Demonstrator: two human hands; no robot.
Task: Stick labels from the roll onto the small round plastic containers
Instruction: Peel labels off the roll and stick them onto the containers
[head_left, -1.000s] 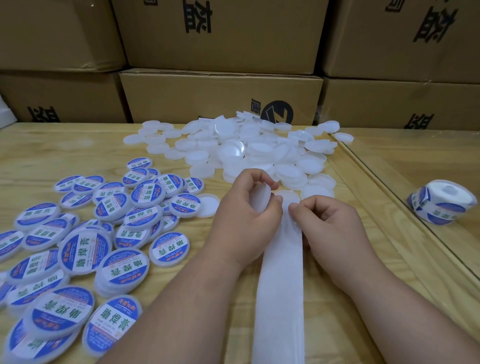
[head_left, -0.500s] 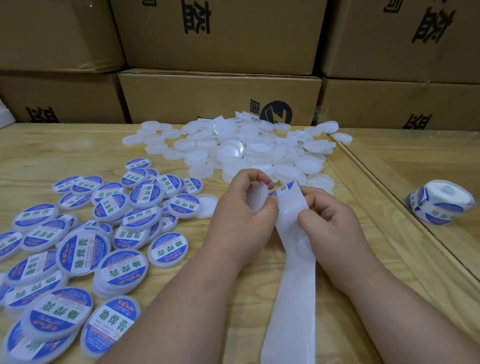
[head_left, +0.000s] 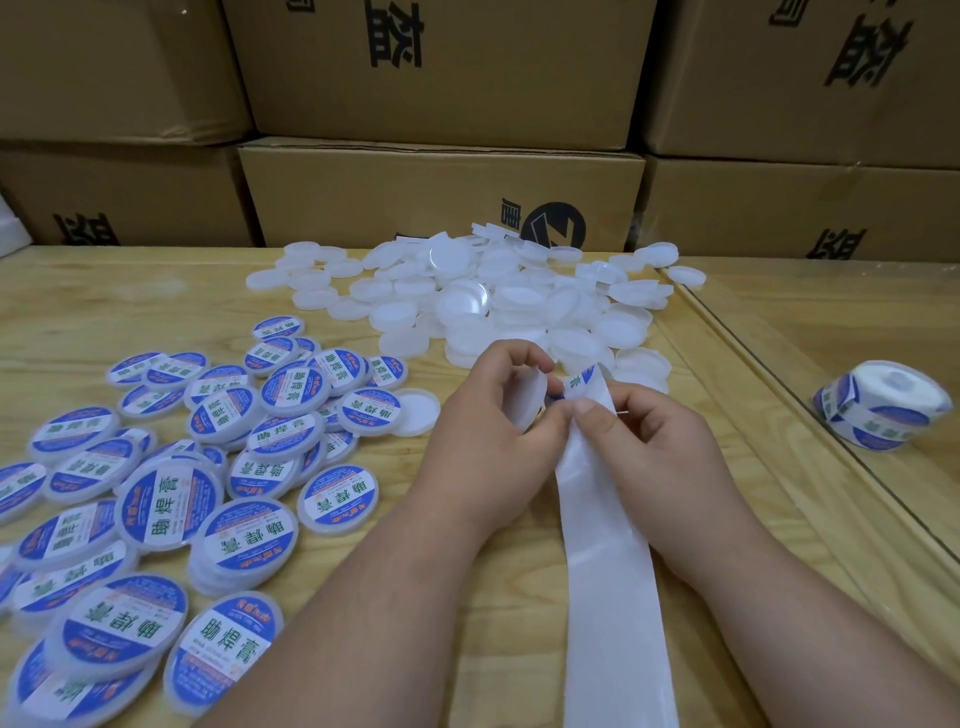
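My left hand grips a plain white round container on edge at the table's middle. My right hand pinches the white backing strip, which runs from my fingers down to the bottom edge. A blue and white label peels up off the strip's top end, right beside the container. A pile of unlabeled white containers lies just behind my hands. Labeled containers with blue labels cover the table's left side. A label roll sits at the right.
Stacked cardboard boxes form a wall behind the wooden table. A seam with a glass edge runs diagonally between my hands and the label roll. One plain container lies beside the labeled group.
The backing strip has been drawn toward me and tilted, and a blue label has peeled up at its top end. The strip's tip was hidden between my fingers one second ago.
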